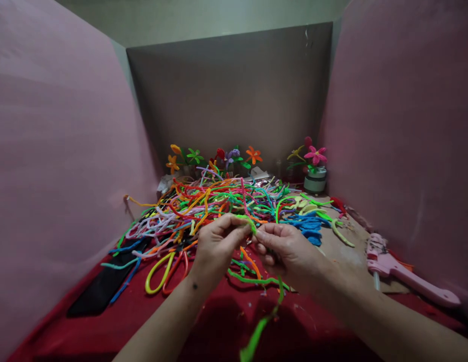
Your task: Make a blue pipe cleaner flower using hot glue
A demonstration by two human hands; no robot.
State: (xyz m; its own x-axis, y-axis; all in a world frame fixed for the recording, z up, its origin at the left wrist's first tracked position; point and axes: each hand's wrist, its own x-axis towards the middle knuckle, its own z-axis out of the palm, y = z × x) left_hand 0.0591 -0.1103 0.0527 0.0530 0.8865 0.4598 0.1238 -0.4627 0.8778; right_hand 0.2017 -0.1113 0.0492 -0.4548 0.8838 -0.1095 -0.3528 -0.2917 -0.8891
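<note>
Hands meet over the middle of the desk (151,314), which is covered in red cloth. Left hand (218,244) and right hand (289,251) both pinch a green pipe cleaner (251,223). Left fingers (237,229) are closed on it from one side and right fingers (267,234) from the other, with only a short green bit showing in the gap between them. A green strand (261,324) hangs below the right hand and is cut off at the bottom edge; the palm hides whether it is the same piece. Just behind the hands lies a tangled pile of pipe cleaners (219,201) in many colours, single strands hard to separate. Scissors (164,271) with yellow and orange loops lie near the left hand, blades buried under the pile. A black flat object (105,284) sits at far left, too dark to identify. A pink glue gun (402,275) lies well apart on the right, with blue pieces (310,227) between it and the pile. Pipe-cleaner flowers (315,155) stand at the back in a small pot (315,181). Both forearms are cut off by the frame.
</note>
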